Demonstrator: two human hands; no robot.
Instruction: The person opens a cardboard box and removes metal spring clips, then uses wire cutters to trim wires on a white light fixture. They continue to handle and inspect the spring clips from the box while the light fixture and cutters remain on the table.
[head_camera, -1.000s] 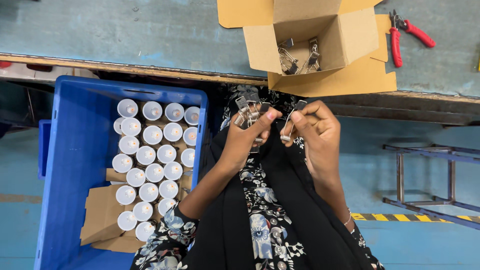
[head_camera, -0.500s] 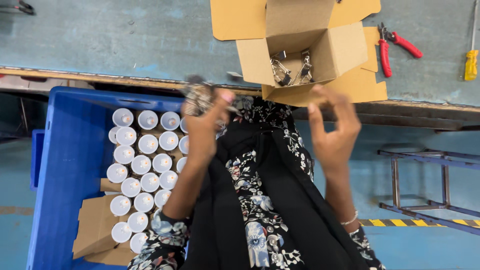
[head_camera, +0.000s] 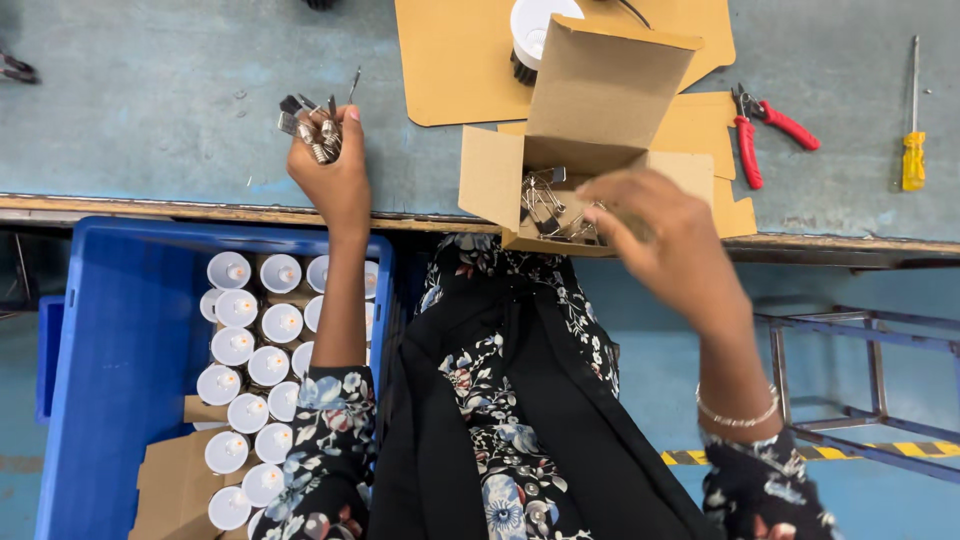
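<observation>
My left hand (head_camera: 332, 172) is raised over the near edge of the grey-blue workbench (head_camera: 160, 100) and is closed around a bunch of small metal spring clips (head_camera: 312, 128). My right hand (head_camera: 668, 238) hovers over the open cardboard box (head_camera: 578, 140) at the bench edge, fingers spread and blurred, right above the loose metal clips (head_camera: 552, 205) lying inside the box. I cannot see anything gripped in that hand.
A blue plastic crate (head_camera: 110, 350) at my left holds several white round lamp housings (head_camera: 250, 340) and cardboard pieces. Red-handled pliers (head_camera: 762, 125) and a yellow screwdriver (head_camera: 912, 135) lie on the bench at right. A flat cardboard sheet (head_camera: 450, 60) carries a white round lamp (head_camera: 535, 25). A metal frame (head_camera: 860, 380) stands at right.
My left hand has moved left and forward onto the bench with the clips. My right hand has left it and reached forward to the open box.
</observation>
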